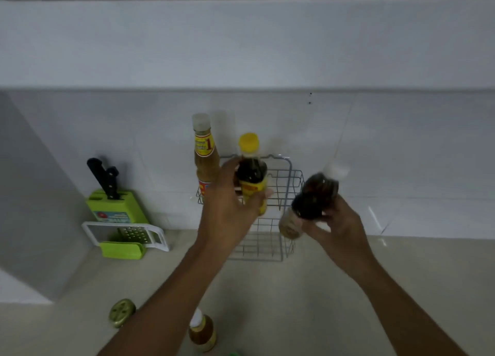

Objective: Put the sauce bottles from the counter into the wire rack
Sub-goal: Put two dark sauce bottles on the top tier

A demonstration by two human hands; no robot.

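Landmark = wire rack point(270, 221), against the back wall on the counter point(308, 302).

L hand point(227, 208) is wrapped round a dark bottle w/ yellow cap point(251, 176), held upright over the rack's left-middle; can't tell if its base is seated yet. R hand point(340, 227) is closed on a second dark bottle point(313, 197), tilted, cap end toward the wall, just right of the rack and above its rim. An amber bottle point(205, 157) w/ pale cap stands at the rack's left end, looks to be inside. One more small bottle point(202, 331) waits on the counter well in front of the rack, near a gold lid point(122, 313). Knife block point(115, 203) and grater point(128, 236) sit well left of the rack.

Risks, as I judge them:
- Both hands converge on one narrow rack; bottles could knock each other or the amber one, tipping it.
- Tilted bottle may catch the rim wires going in.
- Base landing on a wire, not flat, so it leans.

Writing: amber bottle neck label shows a big red "1"; rest too blurred. Yellow label on the capped bottle unreadable.
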